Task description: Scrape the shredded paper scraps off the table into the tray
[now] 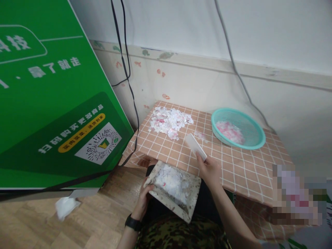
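My left hand (144, 200) grips the left edge of a shallow, speckled rectangular tray (190, 211), held tilted over my lap at the table's front edge. White paper scraps (171, 181) lie in it. In my right hand (210, 171) is a flat white rectangular piece (195, 145), its far end over the tabletop; whether it touches the cloth I cannot tell. Close to that end lie a few loose scraps (201, 136). Farther back on the table spreads a pile of white and pinkish paper scraps (169, 121).
A turquoise plastic basket (251, 129) with pink and white scraps stands on the checked tablecloth (171, 150), right of the pile. At left rises a green sign panel (52, 100), with black cables (133, 100) hanging beside it. A crumpled white bag (66, 207) lies on the floor.
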Motion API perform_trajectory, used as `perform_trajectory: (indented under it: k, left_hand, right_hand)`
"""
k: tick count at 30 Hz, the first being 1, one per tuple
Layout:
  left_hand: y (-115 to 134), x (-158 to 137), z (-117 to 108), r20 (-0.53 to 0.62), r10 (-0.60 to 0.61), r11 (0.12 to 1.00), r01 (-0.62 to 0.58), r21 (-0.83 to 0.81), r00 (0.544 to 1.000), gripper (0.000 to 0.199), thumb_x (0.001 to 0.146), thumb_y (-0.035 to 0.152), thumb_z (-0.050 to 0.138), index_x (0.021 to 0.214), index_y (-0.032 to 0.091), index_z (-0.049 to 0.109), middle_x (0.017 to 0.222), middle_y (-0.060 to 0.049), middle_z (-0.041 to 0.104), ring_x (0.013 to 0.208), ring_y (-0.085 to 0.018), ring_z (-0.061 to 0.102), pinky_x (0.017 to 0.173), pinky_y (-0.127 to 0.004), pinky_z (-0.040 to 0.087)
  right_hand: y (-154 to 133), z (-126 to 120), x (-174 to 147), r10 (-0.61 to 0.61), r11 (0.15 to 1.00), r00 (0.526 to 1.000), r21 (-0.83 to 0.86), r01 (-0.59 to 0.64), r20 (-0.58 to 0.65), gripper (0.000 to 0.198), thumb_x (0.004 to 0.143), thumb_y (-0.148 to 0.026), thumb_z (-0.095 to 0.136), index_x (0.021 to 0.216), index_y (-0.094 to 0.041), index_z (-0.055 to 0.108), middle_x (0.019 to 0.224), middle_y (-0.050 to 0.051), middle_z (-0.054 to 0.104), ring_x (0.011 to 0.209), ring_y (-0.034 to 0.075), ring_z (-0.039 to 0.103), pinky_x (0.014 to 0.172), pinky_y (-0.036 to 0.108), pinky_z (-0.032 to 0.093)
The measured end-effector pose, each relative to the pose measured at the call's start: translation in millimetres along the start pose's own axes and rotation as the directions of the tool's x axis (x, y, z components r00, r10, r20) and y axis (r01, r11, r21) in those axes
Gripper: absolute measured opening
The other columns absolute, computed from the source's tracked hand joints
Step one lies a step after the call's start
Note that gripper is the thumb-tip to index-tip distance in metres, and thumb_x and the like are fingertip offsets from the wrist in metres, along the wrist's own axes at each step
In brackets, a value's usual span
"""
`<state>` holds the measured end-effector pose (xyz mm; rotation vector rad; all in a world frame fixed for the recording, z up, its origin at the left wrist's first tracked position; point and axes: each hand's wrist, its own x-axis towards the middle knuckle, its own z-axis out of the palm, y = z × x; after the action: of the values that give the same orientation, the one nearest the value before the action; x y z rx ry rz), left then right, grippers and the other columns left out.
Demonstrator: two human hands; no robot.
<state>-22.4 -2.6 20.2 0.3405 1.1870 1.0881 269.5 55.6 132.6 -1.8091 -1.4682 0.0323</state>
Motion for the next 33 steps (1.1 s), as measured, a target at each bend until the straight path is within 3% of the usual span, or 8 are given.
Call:
perform_trajectory:
  k: [3,11,23,33]
  left_hand:
    - [1,-1,-1,0.011,-0.025,1.000,0.024,0.014,1.000,0.055,0.062,0.036,0.079,0.113,0.015,0.074,0.095,-0.007,0.078,0.092,-0.034,0.072,0.083,-0.042,0.053]
    - [-6,5,-6,-0.025,-0.023,1.000,0.023,0.014,0.999,0.054,0.059,0.036,0.080,0.109,0.014,0.075,0.086,-0.006,0.076,0.081,-0.031,0.071,0.077,-0.041,0.053]
    - [-12,11,-13,0.016,-0.029,1.000,0.029,0.011,0.999,0.053,0.064,0.038,0.081,0.112,0.016,0.073,0.093,-0.006,0.077,0.084,-0.031,0.071,0.081,-0.041,0.051]
    - [-19,14,-19,-0.002,-0.030,1.000,0.030,0.009,1.000,0.055,0.066,0.037,0.081,0.116,0.017,0.071,0.095,-0.005,0.076,0.081,-0.028,0.070,0.081,-0.040,0.051]
  right_hand:
    - [-12,4,10,0.067,0.996,0.997,0.052,-0.069,0.044,0.050,0.094,-0.055,0.053,0.065,-0.018,0.068,0.051,0.001,0.057,0.048,0.016,0.056,0.050,0.027,0.036]
    - [-30,9,37,0.015,0.988,0.974,0.148,-0.050,0.226,0.044,0.093,-0.052,0.051,0.068,-0.018,0.066,0.056,0.002,0.059,0.052,0.016,0.055,0.052,0.028,0.032]
    - [-22,7,37,0.125,0.968,0.968,0.189,-0.168,0.218,0.047,0.090,-0.057,0.055,0.070,-0.017,0.068,0.054,-0.001,0.053,0.051,0.015,0.050,0.051,0.028,0.030]
    - [-33,4,1,0.003,0.992,0.994,0.127,-0.017,0.109,0.047,0.095,-0.051,0.052,0.065,-0.018,0.067,0.051,0.000,0.055,0.048,0.015,0.052,0.051,0.027,0.034]
